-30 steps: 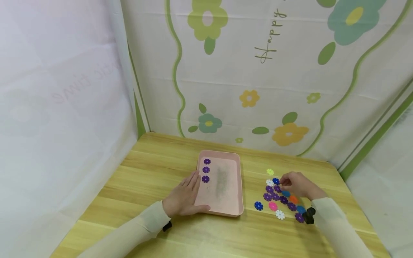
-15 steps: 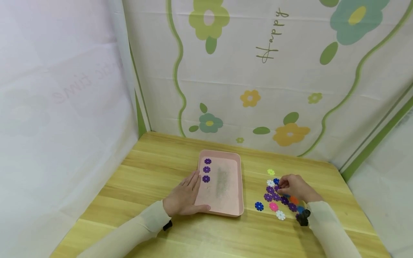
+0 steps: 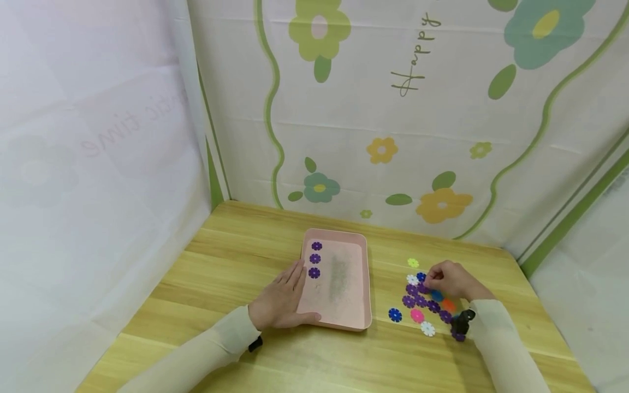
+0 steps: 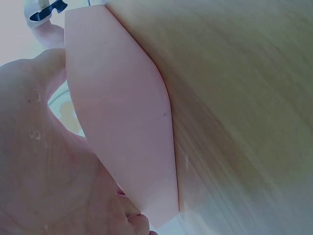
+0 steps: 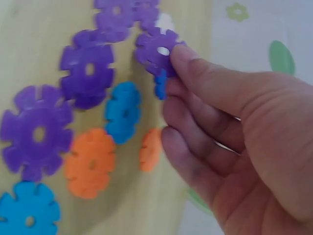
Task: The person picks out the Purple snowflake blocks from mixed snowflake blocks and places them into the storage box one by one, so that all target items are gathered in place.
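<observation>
From the head camera, I see my left hand (image 3: 282, 297) lying flat with straight fingers against the left edge of a shallow pink rectangular plastic tray (image 3: 344, 319) at the centre of a pale wood-grain table (image 3: 236, 256). Three purple flower-shaped discs (image 3: 315, 258) sit in a column in the tray's upper left. At lower right, my right hand (image 3: 449, 281) curls over a scatter of notched plastic discs (image 3: 417, 314) in purple, blue, pink, white and orange. A flower-printed cloth (image 3: 393, 109) fills the upper frame.

From the left wrist camera, the tray's smooth matte pink wall (image 4: 122, 117) runs down the middle of the frame, my palm (image 4: 44, 166) at the left pressed against it, blurred wood to the right.

From the right wrist camera, thumb and fingertips (image 5: 188, 61) pinch a purple notched disc with a centre hole (image 5: 155, 51) at the upper centre, over the table; more purple, blue and orange discs (image 5: 90, 164) lie flat at left.
</observation>
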`<state>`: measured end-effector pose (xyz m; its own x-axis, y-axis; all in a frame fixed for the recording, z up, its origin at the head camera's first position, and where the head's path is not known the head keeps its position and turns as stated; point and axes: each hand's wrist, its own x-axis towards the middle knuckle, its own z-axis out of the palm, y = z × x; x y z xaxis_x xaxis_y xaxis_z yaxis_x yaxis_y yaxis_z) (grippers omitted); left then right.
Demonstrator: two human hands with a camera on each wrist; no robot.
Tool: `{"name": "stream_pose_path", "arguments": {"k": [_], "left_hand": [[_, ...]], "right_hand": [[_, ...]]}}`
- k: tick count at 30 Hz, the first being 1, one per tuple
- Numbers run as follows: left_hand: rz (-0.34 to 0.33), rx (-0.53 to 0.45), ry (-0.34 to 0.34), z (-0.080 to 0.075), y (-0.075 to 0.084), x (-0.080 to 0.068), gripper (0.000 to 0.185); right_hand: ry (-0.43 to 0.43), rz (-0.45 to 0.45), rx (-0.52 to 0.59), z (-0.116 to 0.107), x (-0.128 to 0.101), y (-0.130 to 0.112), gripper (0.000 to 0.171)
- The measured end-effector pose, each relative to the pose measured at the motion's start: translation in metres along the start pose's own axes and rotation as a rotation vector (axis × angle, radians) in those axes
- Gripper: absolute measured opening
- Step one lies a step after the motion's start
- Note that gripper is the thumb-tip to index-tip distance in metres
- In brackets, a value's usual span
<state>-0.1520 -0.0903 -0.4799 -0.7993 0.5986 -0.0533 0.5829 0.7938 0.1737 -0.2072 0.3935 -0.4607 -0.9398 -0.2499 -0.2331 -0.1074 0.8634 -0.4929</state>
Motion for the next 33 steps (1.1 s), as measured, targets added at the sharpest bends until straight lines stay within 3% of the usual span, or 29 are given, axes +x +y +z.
{"name": "stream_pose_path", "arguments": {"k": [7,15,25,33], "left_hand": [[-0.004,-0.003,-0.002,-0.005,0.002,-0.002,0.116],[0.007,0.008,0.018,0.004,-0.002,0.002,0.117],[-0.001,0.015,0.013,0.004,-0.002,0.001,0.118],[-0.008,0.017,0.002,-0.002,0.001,-0.001,0.117]], "right_hand": [[-0.054,-0.077,0.054,-0.003,0.002,-0.019,0.018],[-0.100,-0.171,0.158,0.002,0.009,-0.061,0.019],[-0.156,-0.288,0.149,0.017,0.033,-0.127,0.016],[-0.194,-0.368,0.112,0.046,0.060,-0.176,0.014]]}}
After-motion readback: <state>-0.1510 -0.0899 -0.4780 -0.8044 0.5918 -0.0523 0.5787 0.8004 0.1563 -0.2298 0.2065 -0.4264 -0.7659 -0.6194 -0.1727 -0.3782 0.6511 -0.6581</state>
